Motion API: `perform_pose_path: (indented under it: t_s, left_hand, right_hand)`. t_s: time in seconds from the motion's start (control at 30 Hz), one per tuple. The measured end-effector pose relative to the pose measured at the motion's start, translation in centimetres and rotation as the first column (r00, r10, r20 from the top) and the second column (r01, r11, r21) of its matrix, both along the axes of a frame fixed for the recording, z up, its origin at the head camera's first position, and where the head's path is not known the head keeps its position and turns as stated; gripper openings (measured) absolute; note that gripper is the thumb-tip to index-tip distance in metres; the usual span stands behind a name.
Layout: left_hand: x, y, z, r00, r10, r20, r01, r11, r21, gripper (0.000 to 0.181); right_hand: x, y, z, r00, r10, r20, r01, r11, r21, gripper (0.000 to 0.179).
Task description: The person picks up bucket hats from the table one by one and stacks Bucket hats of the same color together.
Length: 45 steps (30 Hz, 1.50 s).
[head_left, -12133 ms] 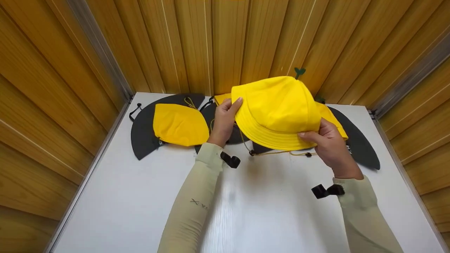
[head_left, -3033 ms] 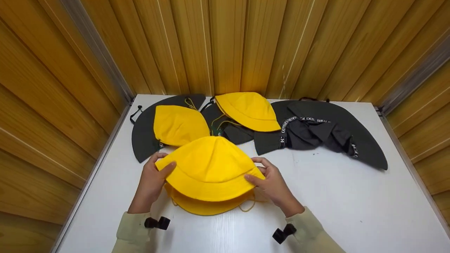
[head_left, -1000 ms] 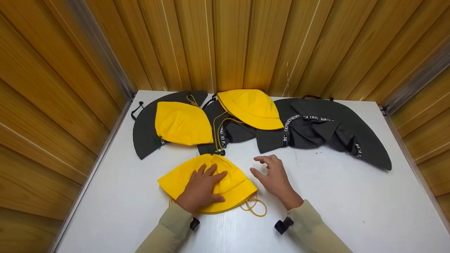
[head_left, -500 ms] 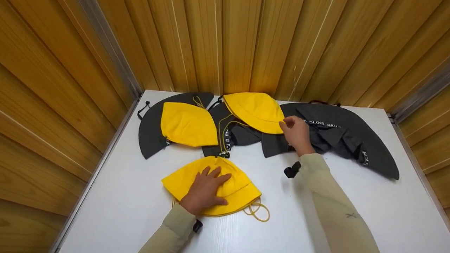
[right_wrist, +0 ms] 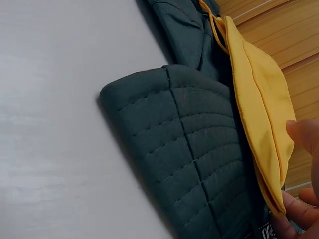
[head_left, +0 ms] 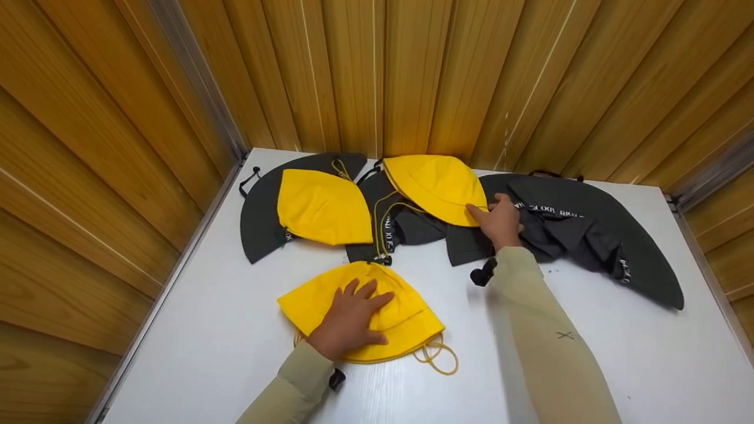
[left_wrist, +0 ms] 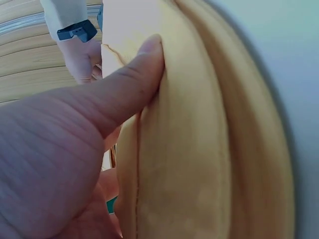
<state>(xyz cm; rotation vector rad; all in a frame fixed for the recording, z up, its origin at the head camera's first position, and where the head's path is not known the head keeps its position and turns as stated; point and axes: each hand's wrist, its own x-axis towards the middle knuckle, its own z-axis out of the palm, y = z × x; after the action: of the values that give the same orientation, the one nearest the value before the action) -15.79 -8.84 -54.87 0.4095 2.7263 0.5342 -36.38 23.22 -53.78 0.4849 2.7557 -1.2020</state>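
Observation:
A flattened yellow bucket hat (head_left: 406, 312) lies near the front of the table, with a loose yellow cord at its right corner. My left hand (head_left: 347, 321) rests on it, fingers spread. In the left wrist view, the thumb (left_wrist: 129, 84) lies along the brim, and layered brim edges (left_wrist: 194, 139) show beneath. Farther back, another yellow bucket hat (head_left: 436, 182) lies over dark hats. My right hand (head_left: 500, 222) pinches its right brim corner. From the right wrist, the thumb (right_wrist: 304, 133) shows on top of that hat and fingertips under its edge.
A third yellow hat (head_left: 324, 206) lies on a dark wide-brimmed hat (head_left: 254, 229) at back left. A crumpled dark hat (head_left: 642, 235) with lettered tape spreads at back right. Between them is another dark hat (head_left: 415, 228). Wood-grain panels (head_left: 406, 76) enclose the white table (head_left: 206, 330).
The hat held in both hands was laid down in front, and the left hand settled on it. The right hand moved from beside it to the back hat's corner and took hold.

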Motion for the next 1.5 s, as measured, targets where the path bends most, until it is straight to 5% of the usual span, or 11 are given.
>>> perform_pose_path:
  t_s: [0.43, 0.63, 0.87, 1.03, 1.27, 1.5]
  left_hand:
    - [-0.3, 0.2, -0.2, 1.000, -0.007, 0.000, 0.007, 1.000, -0.023, 0.082]
    - [-0.3, 0.2, -0.3, 1.000, -0.020, -0.017, 0.019, 0.999, -0.039, 0.082]
    - [-0.2, 0.1, -0.3, 0.998, -0.034, -0.046, 0.033, 0.999, -0.034, 0.081]
    - [-0.2, 0.4, -0.3, 0.999, -0.033, -0.033, 0.032, 0.999, -0.033, 0.081]
    - [0.0, 0.2, -0.3, 0.999, -0.025, -0.026, 0.024, 0.999, -0.027, 0.081]
    - [-0.1, -0.3, -0.1, 1.000, -0.007, 0.029, 0.007, 1.000, 0.011, 0.081]
  right_hand:
    - [0.2, -1.7, 0.4, 0.994, -0.024, 0.103, 0.018, 0.998, 0.058, 0.072]
    - [0.2, -2.6, 0.0, 0.997, -0.068, -0.045, 0.068, 0.998, -0.015, 0.061]
    - [0.9, -3.2, 0.3, 0.981, 0.033, -0.193, -0.059, 0.990, -0.129, 0.044]
    - [2.3, -3.4, 1.0, 0.960, 0.044, -0.278, -0.091, 0.983, -0.158, 0.045]
    - [5.0, -2.9, 2.9, 0.912, 0.026, -0.409, -0.145, 0.954, -0.262, 0.023]
    - [8.8, -1.2, 5.8, 0.923, -0.002, -0.384, -0.143, 0.926, -0.349, 0.032]
